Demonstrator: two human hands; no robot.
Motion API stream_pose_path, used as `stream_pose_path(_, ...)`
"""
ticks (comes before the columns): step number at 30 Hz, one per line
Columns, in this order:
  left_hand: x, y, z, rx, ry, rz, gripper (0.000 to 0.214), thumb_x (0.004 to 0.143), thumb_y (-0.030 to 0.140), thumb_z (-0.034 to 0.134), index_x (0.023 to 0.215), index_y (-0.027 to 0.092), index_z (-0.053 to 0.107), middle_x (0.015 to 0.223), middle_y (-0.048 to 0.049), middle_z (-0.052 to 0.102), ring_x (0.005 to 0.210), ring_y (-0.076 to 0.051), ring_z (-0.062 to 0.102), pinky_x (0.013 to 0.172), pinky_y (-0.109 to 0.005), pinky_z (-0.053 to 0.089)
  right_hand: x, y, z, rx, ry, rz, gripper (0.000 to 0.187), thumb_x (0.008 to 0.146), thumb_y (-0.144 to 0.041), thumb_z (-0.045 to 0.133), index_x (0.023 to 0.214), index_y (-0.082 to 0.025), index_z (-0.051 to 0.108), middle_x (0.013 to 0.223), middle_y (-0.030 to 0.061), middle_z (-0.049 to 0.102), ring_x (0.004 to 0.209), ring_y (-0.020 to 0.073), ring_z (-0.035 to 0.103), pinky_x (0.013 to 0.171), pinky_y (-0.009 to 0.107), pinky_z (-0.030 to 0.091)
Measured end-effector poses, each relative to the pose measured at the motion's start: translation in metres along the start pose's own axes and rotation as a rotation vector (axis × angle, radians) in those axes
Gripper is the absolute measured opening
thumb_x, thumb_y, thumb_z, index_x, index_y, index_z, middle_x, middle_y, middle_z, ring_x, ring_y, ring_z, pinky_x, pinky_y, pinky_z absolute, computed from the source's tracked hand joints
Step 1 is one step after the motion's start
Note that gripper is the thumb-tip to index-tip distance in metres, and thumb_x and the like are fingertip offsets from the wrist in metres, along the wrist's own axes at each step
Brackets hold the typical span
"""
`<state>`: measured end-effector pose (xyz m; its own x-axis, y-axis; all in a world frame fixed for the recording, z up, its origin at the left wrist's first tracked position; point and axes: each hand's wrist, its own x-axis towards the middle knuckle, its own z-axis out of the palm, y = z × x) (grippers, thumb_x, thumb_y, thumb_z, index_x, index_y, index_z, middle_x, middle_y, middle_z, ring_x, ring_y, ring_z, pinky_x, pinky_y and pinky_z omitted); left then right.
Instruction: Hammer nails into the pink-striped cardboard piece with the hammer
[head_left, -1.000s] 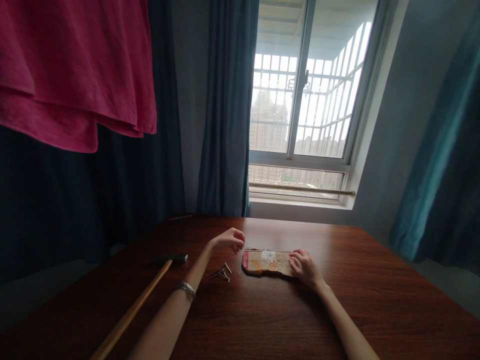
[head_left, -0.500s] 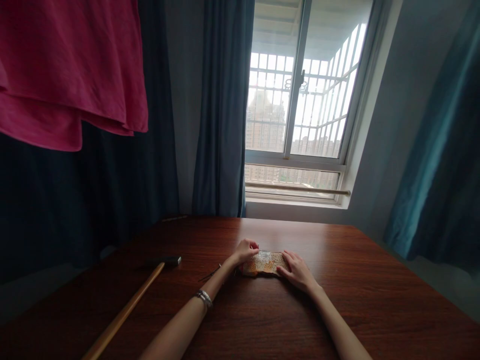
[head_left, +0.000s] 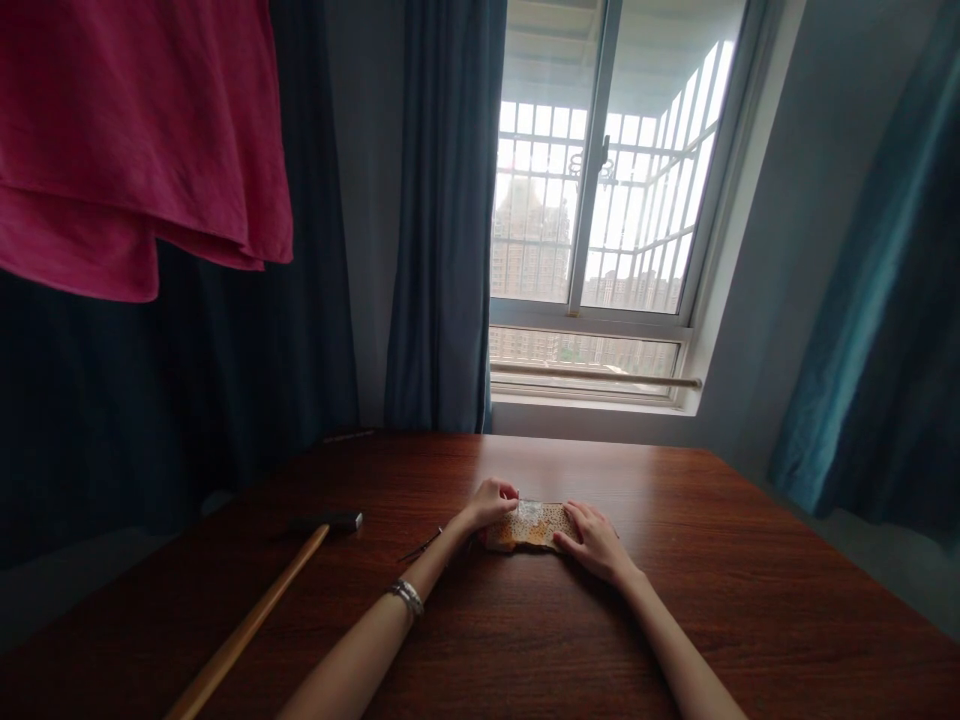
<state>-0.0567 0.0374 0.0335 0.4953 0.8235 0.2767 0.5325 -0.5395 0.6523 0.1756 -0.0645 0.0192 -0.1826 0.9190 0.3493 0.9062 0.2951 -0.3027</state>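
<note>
A small speckled slab [head_left: 536,528], tan with dark dots and a jagged near edge, lies flat on the wooden table [head_left: 517,630]. A clear shiny patch covers part of its upper face. At its left end, my left hand [head_left: 493,502] is closed in a pinch; a small pale sliver shows at the fingertips, too small to name. My right hand [head_left: 595,540] holds the slab's right end, thumb along the near side and fingers over the top. Dark thin tools [head_left: 421,545], partly hidden, lie beside my left wrist.
A hammer [head_left: 259,607] with a wooden handle and dark head lies on the table to the left. Behind the table are a window [head_left: 589,200] and blue curtains [head_left: 450,220]. A pink cloth [head_left: 142,140] hangs at upper left.
Both hands stay almost in place on the slab. The view has shifted very slightly; the hammer and slab rest where they were.
</note>
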Motion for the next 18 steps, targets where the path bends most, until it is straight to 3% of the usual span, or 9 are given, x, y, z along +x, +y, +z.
stream_pose_path(8,-0.005,0.004,0.004,-0.023,0.014,-0.046,0.025,0.068,0.027,0.054,0.077,0.011,0.069,0.075,-0.0056,0.068,0.069,-0.016,0.059,0.063,-0.022,0.042,0.0,-0.001,0.0,0.001,0.002,0.004,0.055,0.077,-0.052,0.046,0.123,-0.021,0.049,0.128,0.011,0.051,0.118,0.0245,0.042,0.098,0.037,0.029)
stream_pose_path(18,-0.008,-0.007,0.013,-0.065,0.066,-0.033,0.025,0.069,0.026,0.053,0.08,0.011,0.069,0.078,-0.0062,0.068,0.071,-0.015,0.059,0.064,-0.023,0.043,0.0,0.001,0.003,-0.007,0.008,-0.003,0.055,0.077,-0.053,0.045,0.122,-0.021,0.05,0.127,0.011,0.051,0.117,0.0246,0.043,0.098,0.038,0.029)
